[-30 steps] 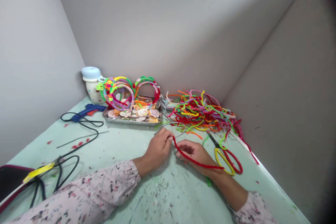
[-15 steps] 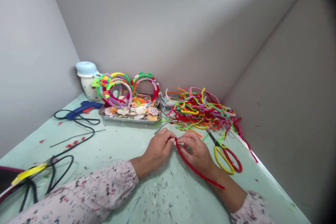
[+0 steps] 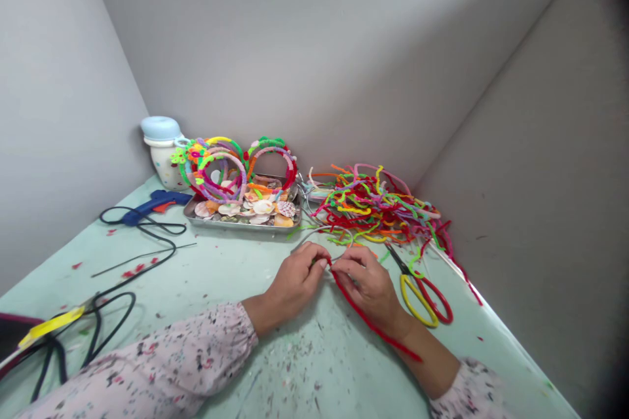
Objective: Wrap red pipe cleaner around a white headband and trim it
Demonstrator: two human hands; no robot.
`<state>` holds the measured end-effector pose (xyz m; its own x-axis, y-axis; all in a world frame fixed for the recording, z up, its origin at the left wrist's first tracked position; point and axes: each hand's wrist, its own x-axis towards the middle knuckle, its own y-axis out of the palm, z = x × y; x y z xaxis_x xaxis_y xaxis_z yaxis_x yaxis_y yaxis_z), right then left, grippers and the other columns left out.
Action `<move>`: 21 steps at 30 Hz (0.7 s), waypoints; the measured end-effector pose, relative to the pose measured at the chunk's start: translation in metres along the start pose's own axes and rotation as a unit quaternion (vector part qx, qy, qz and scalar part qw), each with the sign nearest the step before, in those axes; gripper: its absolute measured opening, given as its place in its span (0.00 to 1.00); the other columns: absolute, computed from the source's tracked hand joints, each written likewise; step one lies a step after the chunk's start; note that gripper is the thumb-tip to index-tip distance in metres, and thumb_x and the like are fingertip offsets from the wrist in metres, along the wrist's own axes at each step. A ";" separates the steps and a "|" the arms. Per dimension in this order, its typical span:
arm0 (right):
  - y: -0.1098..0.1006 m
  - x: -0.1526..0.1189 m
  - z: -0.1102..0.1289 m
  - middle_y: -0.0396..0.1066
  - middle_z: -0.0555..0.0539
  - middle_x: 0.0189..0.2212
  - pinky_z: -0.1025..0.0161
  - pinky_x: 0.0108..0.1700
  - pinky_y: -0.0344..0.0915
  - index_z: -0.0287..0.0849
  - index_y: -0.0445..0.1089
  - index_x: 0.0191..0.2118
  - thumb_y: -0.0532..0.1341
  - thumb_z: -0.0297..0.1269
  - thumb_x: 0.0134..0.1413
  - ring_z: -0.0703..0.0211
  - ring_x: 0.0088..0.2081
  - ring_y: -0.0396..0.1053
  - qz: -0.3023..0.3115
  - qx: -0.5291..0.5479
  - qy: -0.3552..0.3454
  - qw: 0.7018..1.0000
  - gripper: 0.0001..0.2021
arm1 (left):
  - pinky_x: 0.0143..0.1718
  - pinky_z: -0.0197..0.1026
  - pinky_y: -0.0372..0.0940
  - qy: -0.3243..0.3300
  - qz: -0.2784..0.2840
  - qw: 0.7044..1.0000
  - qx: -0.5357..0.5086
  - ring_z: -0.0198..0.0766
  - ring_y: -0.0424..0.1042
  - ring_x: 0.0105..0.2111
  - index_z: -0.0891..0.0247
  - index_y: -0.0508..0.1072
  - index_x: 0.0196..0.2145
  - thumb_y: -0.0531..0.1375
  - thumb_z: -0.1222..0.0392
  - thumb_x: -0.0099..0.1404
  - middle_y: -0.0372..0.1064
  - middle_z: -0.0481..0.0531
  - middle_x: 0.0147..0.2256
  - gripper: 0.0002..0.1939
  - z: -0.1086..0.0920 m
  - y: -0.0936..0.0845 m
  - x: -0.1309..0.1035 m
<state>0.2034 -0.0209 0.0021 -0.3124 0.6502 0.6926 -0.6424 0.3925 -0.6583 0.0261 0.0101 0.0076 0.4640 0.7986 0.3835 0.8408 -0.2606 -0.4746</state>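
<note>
Pale green, speckled tabletop [image 3: 236,275] beneath grey walls [image 3: 295,46].

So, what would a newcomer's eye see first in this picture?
Probably the tangled heap of multicoloured fuzzy stems, right of centre. Left of it, colourful fuzzy hoops stand on a metal tray of seashells. In front, the left hand and right hand hold a bright red fuzzy stem.

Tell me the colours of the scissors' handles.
One loop of the scissors is yellow, the other red, clearest in the head view.
</note>
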 end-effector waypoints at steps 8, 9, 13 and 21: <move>0.001 0.000 -0.005 0.63 0.46 0.35 0.63 0.39 0.66 0.45 0.70 0.39 0.59 0.25 0.53 0.59 0.38 0.66 -0.011 0.021 -0.007 1.000 0.09 | 0.38 0.39 0.58 0.005 0.004 0.999 0.036 0.37 0.64 0.36 0.63 0.68 0.35 0.48 0.62 0.67 0.64 0.51 0.34 0.10 -0.002 0.000 -0.002; 0.001 -0.001 -0.005 0.63 0.46 0.36 0.63 0.39 0.66 0.45 0.70 0.39 0.59 0.26 0.53 0.60 0.39 0.66 -0.012 0.023 -0.005 1.000 0.09 | 0.38 0.39 0.58 0.004 0.006 0.999 0.040 0.37 0.64 0.36 0.63 0.68 0.35 0.48 0.62 0.67 0.64 0.51 0.34 0.10 -0.002 0.000 -0.002; 0.001 -0.002 -0.007 0.64 0.44 0.43 0.62 0.42 0.67 0.46 0.70 0.39 0.58 0.26 0.54 0.59 0.43 0.66 -0.006 0.030 -0.001 1.000 0.09 | 0.39 0.39 0.58 0.001 0.009 0.999 0.047 0.37 0.64 0.36 0.63 0.68 0.35 0.47 0.62 0.68 0.64 0.51 0.34 0.11 -0.002 0.000 -0.002; -0.002 0.001 -0.006 0.68 0.45 0.44 0.61 0.46 0.66 0.46 0.69 0.39 0.57 0.27 0.56 0.59 0.45 0.68 -0.002 0.052 0.005 0.999 0.08 | 0.38 0.39 0.59 0.003 -0.005 0.999 0.038 0.37 0.64 0.35 0.63 0.69 0.37 0.47 0.61 0.68 0.65 0.51 0.34 0.12 -0.002 0.001 -0.002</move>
<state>0.2081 -0.0174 0.0020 -0.3038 0.6550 0.6919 -0.7134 0.3250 -0.6209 0.0270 0.0071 0.0084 0.4573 0.7975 0.3935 0.8223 -0.2106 -0.5287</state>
